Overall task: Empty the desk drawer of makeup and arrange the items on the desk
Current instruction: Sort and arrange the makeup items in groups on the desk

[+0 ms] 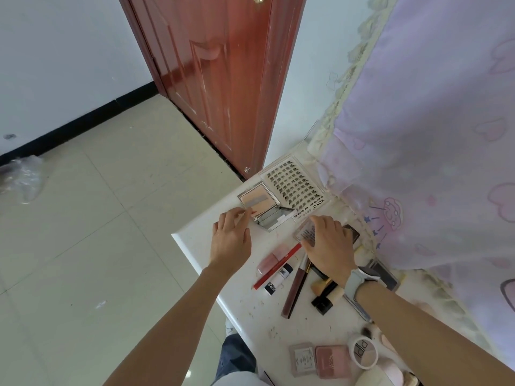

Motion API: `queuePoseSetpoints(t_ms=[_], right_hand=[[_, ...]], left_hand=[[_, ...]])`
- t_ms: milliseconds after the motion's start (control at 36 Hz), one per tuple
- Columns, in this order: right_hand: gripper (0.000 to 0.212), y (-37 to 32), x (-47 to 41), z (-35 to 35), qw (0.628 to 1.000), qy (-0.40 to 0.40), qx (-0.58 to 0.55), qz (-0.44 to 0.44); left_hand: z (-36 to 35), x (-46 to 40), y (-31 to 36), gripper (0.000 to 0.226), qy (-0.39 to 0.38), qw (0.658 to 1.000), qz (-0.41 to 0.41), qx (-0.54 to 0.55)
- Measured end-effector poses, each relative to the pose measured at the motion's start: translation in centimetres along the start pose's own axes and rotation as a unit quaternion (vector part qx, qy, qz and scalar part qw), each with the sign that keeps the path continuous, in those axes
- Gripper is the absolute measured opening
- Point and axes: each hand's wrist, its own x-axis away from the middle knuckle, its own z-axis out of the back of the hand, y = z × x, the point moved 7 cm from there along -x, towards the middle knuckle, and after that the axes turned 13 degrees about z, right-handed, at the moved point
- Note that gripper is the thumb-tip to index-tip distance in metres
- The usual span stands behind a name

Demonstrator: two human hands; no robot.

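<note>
On the white desk point(200, 246) lies a silver powder compact point(257, 201) beside a clear box of false lashes point(298, 188). My left hand point(231, 238) touches the compact's near left corner with its fingertips. My right hand point(328, 246) grips a small clear case with printed text point(305, 232) just above the desk. Below my hands lie a pink lip gloss point(271, 259), a red pencil point(278, 266), a white and blue tube point(278, 278), a dark red wand point(295, 288) and a black-handled brush point(324, 291). The drawer is out of view.
Near the front edge sit a grey compact point(302, 358), a pink compact point(333, 360) and a round white case point(362, 352). A lilac curtain point(432, 149) hangs along the desk's right side. A red door point(217, 79) and tiled floor point(97, 218) lie beyond the desk.
</note>
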Motion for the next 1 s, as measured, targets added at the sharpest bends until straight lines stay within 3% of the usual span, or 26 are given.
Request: queuePoseSetpoints(t_ms=[278,583,750,861,1000], right_hand=[[0.059,0.0,-0.1,-0.3,1.000,-0.010,0.009,0.016],[0.053,0.1,-0.5,-0.2,1.000,-0.006,0.009,0.016],[0.068,0.0,-0.5,0.3,0.998,0.016,-0.052,0.030],[0.045,-0.2,-0.4,1.0,0.986,0.045,-0.158,0.031],[0.017,0.3,0.6,3.0,0.960,0.131,-0.249,0.010]], left_hand=[[-0.9,-0.2,1.0,0.067,-0.023,0.984,0.008,-0.179],[-0.6,1.1,0.2,0.065,-0.059,0.988,0.051,-0.136],[-1.1,3.0,-1.3,0.059,-0.054,0.982,0.037,-0.178],[-1.3,3.3,-1.4,0.056,-0.044,0.980,0.021,-0.194],[-1.3,3.2,-1.7,0.056,-0.088,0.981,0.043,-0.170]])
